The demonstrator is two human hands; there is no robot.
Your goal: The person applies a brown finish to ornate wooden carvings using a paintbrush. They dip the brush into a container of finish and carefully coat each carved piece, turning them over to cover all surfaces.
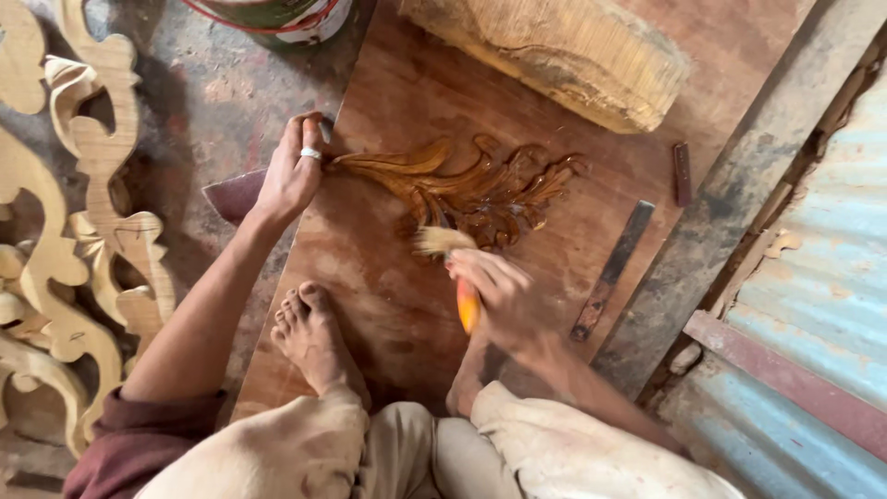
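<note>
One carved wooden ornament (471,189), dark and wet with stain, is laid near the middle of one brown board (388,277). Its pointed left end, close to the board's left edge, is pinned down by the left hand (291,176), whose fingers are curled over it; one ring is worn on that hand. One brush (453,263) with an orange handle is gripped in the closed right hand (499,296), and its bristles are pressed against the ornament's lower edge. Two bare feet (314,337) are planted on the board's near end. Two narrow strips (612,270) are seen by the board's right edge. One rough block of wood (554,51) lies across the far end, beside one paint bucket (277,18). Several unstained carvings (65,231) are spread on the floor to the left.
</note>
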